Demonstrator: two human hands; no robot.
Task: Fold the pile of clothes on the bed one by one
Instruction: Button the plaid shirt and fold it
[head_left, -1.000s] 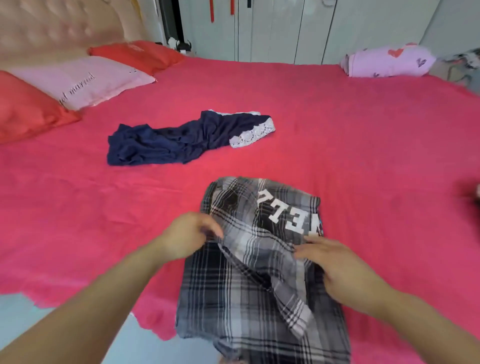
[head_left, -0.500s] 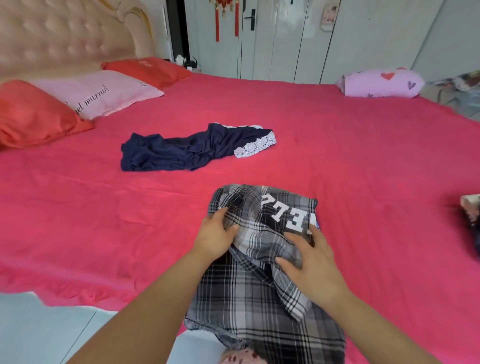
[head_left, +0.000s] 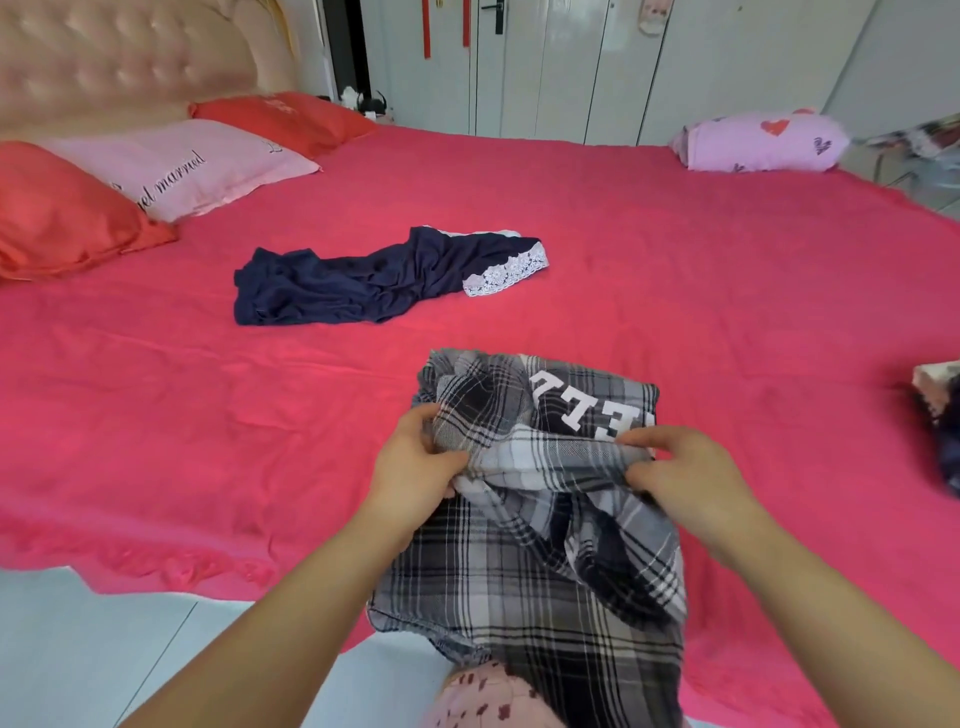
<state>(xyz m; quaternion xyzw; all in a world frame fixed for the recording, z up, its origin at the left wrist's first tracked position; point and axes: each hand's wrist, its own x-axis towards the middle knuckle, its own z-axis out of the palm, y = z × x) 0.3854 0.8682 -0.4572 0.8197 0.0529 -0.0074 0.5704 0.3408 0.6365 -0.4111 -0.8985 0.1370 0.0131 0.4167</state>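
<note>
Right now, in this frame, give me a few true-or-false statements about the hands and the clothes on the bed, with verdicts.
1. The left hand and right hand both grip the plaid garment. True.
2. The navy garment lies neatly folded. False: it lies crumpled and unfolded.
3. The plaid garment hangs over the near edge of the bed. True.
4. The navy garment touches the plaid garment. False: bare red sheet lies between them.
</note>
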